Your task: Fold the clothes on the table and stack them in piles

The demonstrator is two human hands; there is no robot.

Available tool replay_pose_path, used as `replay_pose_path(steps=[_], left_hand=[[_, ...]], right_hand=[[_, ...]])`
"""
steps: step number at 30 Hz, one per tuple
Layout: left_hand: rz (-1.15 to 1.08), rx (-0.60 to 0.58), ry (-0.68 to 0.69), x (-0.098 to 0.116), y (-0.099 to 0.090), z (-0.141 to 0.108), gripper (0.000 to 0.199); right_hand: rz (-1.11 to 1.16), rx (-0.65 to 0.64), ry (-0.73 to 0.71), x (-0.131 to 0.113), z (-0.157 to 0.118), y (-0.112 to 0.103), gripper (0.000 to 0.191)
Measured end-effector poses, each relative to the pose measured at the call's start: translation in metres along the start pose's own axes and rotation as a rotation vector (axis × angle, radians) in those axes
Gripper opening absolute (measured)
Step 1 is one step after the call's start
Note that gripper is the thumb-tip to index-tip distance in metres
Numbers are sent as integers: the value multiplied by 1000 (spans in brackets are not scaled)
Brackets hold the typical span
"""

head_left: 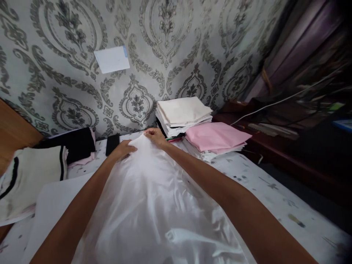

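A large, glossy white cloth (148,198), partly see-through at its sides, stretches from the bottom of the view up to both hands. My left hand (126,149) is closed on its far left edge, with the fingers partly hidden. Just to the right, my right hand (156,137) pinches the far end of the same cloth between thumb and fingers. The cloth hangs in loose folds between my forearms, and a rolled or bunched fold shows near its lower middle. From these frames I cannot tell whether it is fabric alone or has a plastic cover.
Behind my right hand stands a stack of folded cream and white cloths (184,110), beside folded pink cloth (217,136). Cream cloth with black trim (35,172), black cloth (78,145) and a dark phone-like slab (112,145) lie left. A patterned wall (170,80) rises behind.
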State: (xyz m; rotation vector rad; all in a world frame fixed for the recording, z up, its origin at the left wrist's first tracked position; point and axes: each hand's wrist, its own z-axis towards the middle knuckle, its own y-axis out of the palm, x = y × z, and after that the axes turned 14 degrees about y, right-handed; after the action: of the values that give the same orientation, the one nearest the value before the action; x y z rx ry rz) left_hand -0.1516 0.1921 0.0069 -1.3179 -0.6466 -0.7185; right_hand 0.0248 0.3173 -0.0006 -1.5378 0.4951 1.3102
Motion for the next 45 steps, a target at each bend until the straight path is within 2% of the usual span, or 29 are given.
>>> replay_pose_path(steps=[4,7,11,14,16,18,22,27,31,35,37,39,43,45], left_hand=[[253,89,-83,0,-10,2,17],[463,147,-154,3,-9,-4,5],[648,196,-151,19,3,-19,20],[720,164,5,38,16,-24,29],[728,68,179,49,28,-21,31],[705,-36,273,56,39,-13,35],[685,-93,171,54,54,16,40],[706,-145,38,36,48,45,25],[753,-112,-42,31,42,46,16],[804,-8,-75,46,52,28,34],[804,17,-18,60,65,12,41],[766,-10,126,73,81,-7,39],[585,-234,549,84,113,-39,37],[564,-311,583,83,125,-46,42]], right_hand=[[-120,113,89,10,4,6,24],[-229,144,156,13,4,10,21],[-347,141,166,9,-1,2,27],[-428,119,145,8,-17,-14,30],[-485,111,147,11,-34,-27,31],[-541,110,154,17,-56,-38,32],[-624,111,136,27,-90,-52,32],[-641,130,130,36,-97,-54,33],[-599,166,128,43,-94,-51,36],[-517,167,129,46,-92,-53,43],[-461,151,142,46,-89,-60,45],[-398,139,157,47,-88,-72,45],[-297,153,174,49,-103,-102,42],[-250,151,167,48,-125,-114,41]])
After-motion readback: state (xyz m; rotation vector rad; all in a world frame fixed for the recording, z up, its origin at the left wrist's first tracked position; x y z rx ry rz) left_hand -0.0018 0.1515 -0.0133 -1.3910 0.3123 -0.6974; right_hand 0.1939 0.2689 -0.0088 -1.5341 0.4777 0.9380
